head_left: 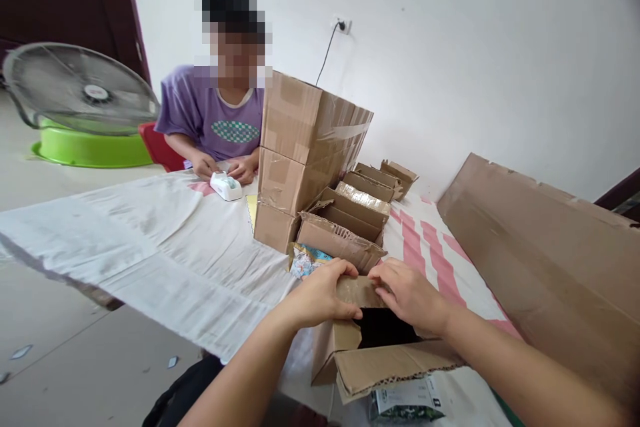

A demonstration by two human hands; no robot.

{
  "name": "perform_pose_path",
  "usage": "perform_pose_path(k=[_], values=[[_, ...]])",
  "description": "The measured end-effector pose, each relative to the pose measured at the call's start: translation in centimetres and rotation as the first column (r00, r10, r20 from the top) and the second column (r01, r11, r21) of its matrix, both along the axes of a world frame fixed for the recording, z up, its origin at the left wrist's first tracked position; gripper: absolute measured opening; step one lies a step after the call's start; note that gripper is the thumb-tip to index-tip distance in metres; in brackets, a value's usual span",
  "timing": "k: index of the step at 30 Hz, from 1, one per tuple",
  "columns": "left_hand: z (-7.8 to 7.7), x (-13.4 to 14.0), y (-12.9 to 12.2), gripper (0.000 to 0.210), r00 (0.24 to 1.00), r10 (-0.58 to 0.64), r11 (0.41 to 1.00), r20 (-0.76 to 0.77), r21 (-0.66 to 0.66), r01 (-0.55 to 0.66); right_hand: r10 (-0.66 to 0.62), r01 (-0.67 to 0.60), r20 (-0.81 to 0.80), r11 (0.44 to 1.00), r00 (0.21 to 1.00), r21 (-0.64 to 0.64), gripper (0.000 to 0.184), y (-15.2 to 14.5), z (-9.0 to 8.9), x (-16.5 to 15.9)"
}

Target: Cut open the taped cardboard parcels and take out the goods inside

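Observation:
An opened cardboard box (324,350) stands at the table's near edge, its near flap (395,365) folded outward toward me and its inside dark. My left hand (327,293) is curled over the box's far left corner, thumb by the opening and fingers at the far flap (356,291). On the right end of that taped flap, the bent fingers of my right hand (406,295) press close together. Directly behind lies a blue and white printed packet (307,260). A green and white packet (407,400) rests beneath the near flap.
Stacked taped cartons (290,120) rise on the table's far side. Open cartons (343,233) line up beside them. A large cardboard sheet (540,247) leans at right. Opposite, a person in a purple shirt (190,100) handles a small white device (226,187). A fan (80,88) stands left.

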State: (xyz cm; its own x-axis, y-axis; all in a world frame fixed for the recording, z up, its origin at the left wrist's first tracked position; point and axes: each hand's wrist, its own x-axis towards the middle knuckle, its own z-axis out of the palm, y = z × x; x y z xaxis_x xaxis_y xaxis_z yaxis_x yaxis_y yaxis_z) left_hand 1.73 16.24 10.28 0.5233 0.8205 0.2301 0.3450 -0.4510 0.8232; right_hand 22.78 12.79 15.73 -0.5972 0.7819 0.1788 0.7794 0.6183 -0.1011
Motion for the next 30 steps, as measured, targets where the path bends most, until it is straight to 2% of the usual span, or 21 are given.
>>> perform_pose_path(k=[3,9,14,21,24,26,27,29,30], values=[[0.0,0.0,0.0,0.05,1.0,0.009,1.0,-0.003,0.005,-0.009,0.002,-0.003,0.017,0.999,1.0,0.041,0.017,-0.2,-0.3,-0.4],[0.0,0.1,0.0,0.041,0.999,0.052,0.999,-0.003,0.007,-0.052,-0.076,0.068,-0.046,0.987,0.996,-0.147,0.012,-3.3,1.7,0.6],[0.1,0.5,-0.4,0.043,1.0,-0.006,1.0,0.03,0.011,0.006,-0.243,0.215,-0.092,0.946,0.966,-0.242,0.01,-6.4,2.3,2.6],[0.5,0.0,-0.6,0.049,0.999,-0.036,0.998,0.006,0.043,0.036,-0.299,0.263,-0.143,0.938,0.943,-0.227,0.012,-7.4,1.7,3.5],[0.6,-0.4,-0.7,0.041,0.999,-0.03,0.996,0.023,0.081,0.028,-0.349,0.312,-0.208,0.931,0.914,-0.189,0.015,-8.3,2.1,4.4],[0.4,-0.4,-0.6,0.034,0.999,0.003,0.995,0.039,0.098,-0.007,-0.453,0.439,-0.304,0.891,0.838,-0.117,0.017,-9.8,1.9,6.3],[0.3,-0.3,-0.6,0.03,0.999,0.021,0.995,0.049,0.098,-0.026,-0.514,0.526,-0.368,0.847,0.775,-0.077,0.019,-10.7,1.5,7.7],[0.1,0.0,-0.4,0.022,0.994,0.065,0.995,0.083,0.065,-0.07,-0.627,0.704,-0.498,0.709,0.6,-0.043,0.027,-13.0,-0.2,11.1],[-0.1,0.3,-0.3,0.019,0.99,0.097,0.994,0.105,0.043,-0.101,-0.676,0.75,-0.511,0.656,0.532,-0.086,0.03,-14.3,-1.6,12.9]])
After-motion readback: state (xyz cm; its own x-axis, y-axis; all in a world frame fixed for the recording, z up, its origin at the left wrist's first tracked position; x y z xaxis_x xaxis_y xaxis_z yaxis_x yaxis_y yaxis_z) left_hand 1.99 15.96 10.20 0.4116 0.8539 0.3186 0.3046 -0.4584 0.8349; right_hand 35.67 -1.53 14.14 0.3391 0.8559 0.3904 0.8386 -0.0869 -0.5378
